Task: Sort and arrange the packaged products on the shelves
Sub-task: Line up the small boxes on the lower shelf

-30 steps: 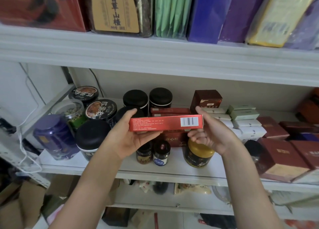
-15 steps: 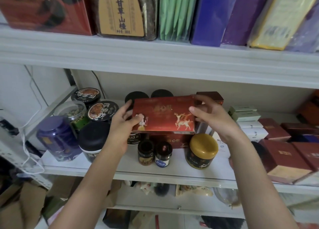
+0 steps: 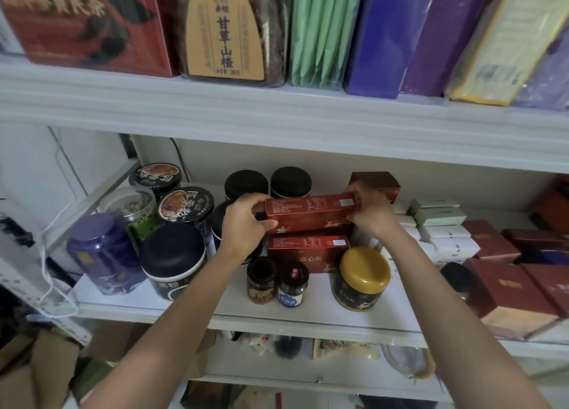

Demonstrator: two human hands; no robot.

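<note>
Shelves: white wooden shelf [image 3: 184, 308] full of jars and boxes, with another white shelf [image 3: 277, 109] above it.
Room: white wall on the left, a white cord [image 3: 46, 273] hanging down, a cardboard box [image 3: 37, 371] low on the floor.
Red box: the red box [image 3: 311, 213] lies flat at the middle of the shelf, right above a second red box [image 3: 308, 251] and behind a yellow-lid jar [image 3: 363, 276].
Left hand: the left hand [image 3: 243, 223] pinches the box's left end.
Right hand: the right hand [image 3: 369, 214] grips its right end.
Writing: a brown pack [image 3: 228, 29] up top has a yellow label that says 甘草山楂; the print on the red box is too small to read.
</note>
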